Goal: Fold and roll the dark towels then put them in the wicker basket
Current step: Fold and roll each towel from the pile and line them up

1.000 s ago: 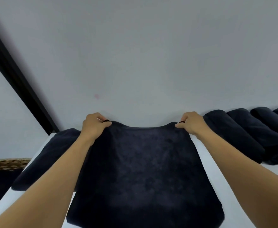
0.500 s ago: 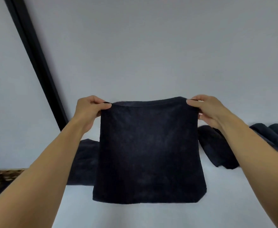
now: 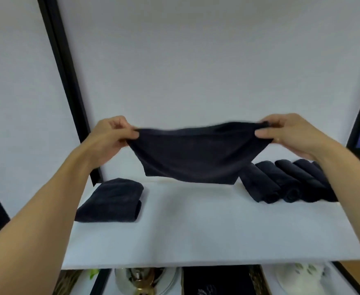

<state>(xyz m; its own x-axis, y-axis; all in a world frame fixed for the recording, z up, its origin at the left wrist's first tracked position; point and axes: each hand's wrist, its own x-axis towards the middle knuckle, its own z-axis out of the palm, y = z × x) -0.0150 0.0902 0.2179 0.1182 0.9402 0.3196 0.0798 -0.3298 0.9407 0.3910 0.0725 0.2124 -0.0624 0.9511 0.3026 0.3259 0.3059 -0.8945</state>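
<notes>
I hold a dark towel (image 3: 193, 155) in the air above the white table (image 3: 196, 226), stretched between both hands. My left hand (image 3: 113, 136) pinches its upper left corner and my right hand (image 3: 285, 132) pinches its upper right corner. The towel hangs doubled over, its lower edge near the table's far side. A folded dark towel stack (image 3: 113, 200) lies on the table at the left. Several rolled dark towels (image 3: 285, 184) lie side by side at the right. The wicker basket is not in view.
A white wall stands behind the table, with a black post (image 3: 68, 81) at the left and another at the right edge. Below the table's front edge sit a shiny metal vessel (image 3: 140, 279), a dark box (image 3: 215, 282) and a white object (image 3: 302, 275).
Both hands lifted the towel off the table and raised it. It hung full length half a second ago; now it hangs short and doubled, hands spread wider. The view tilted up.
</notes>
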